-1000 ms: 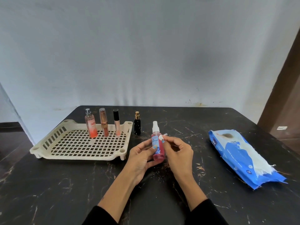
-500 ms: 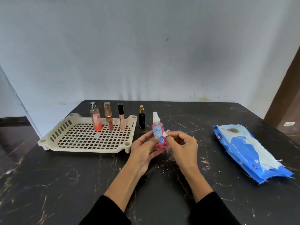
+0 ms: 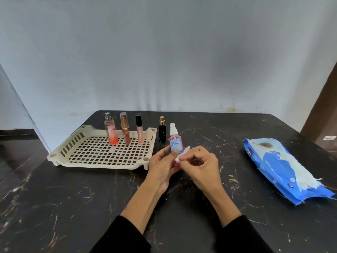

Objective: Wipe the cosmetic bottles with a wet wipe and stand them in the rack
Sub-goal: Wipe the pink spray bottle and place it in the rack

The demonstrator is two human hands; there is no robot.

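My left hand holds a small pink spray bottle upright above the table, thumb across its blue label. My right hand pinches a small white wet wipe against the bottle's lower right side. A cream plastic rack lies at the left; three bottles stand along its far edge: a pink-orange spray bottle, a rose-gold tube and a black-capped lip gloss. A small black bottle with a gold cap stands on the table just right of the rack.
A blue pack of wet wipes lies on the right of the dark marbled table, its torn end toward me. A pale wall stands behind the table and a brown door frame is at the far right.
The wipe in my right hand has moved down the pink bottle's side. My left thumb has shifted lower on the label. The camera has tilted, so everything sits a little differently in view.
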